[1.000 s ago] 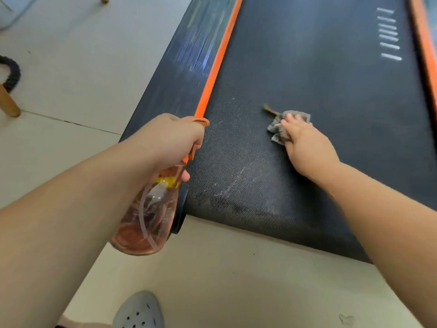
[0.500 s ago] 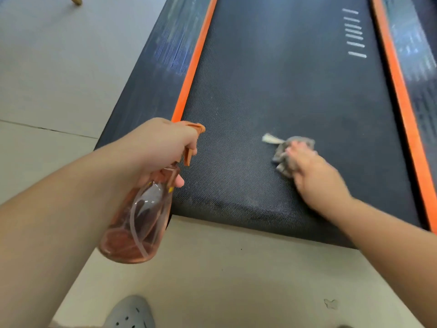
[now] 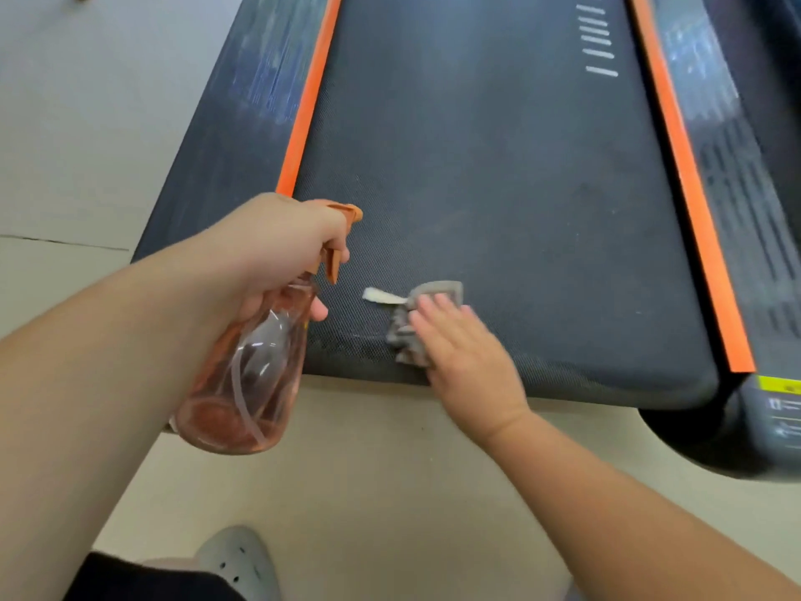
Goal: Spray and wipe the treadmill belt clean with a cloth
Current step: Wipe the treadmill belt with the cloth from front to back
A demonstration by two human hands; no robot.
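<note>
The black treadmill belt (image 3: 498,167) fills the upper middle of the head view, edged by two orange strips. My right hand (image 3: 459,353) presses flat, fingers straight, on a crumpled grey cloth (image 3: 405,336) with a white tag, right at the belt's near end. My left hand (image 3: 277,249) grips the neck of a clear orange spray bottle (image 3: 247,375), a finger by the orange trigger. The nozzle sits over the belt's left near corner, left of the cloth.
Pale tiled floor (image 3: 86,123) lies left of and in front of the treadmill. The left orange strip (image 3: 310,93) and right orange strip (image 3: 689,188) border dark side rails. A grey clog (image 3: 238,561) shows at the bottom edge. White stripes (image 3: 598,41) mark the belt's far part.
My right hand has drawn the cloth toward me, down to the belt's near end. The bottle hand stays about where it was.
</note>
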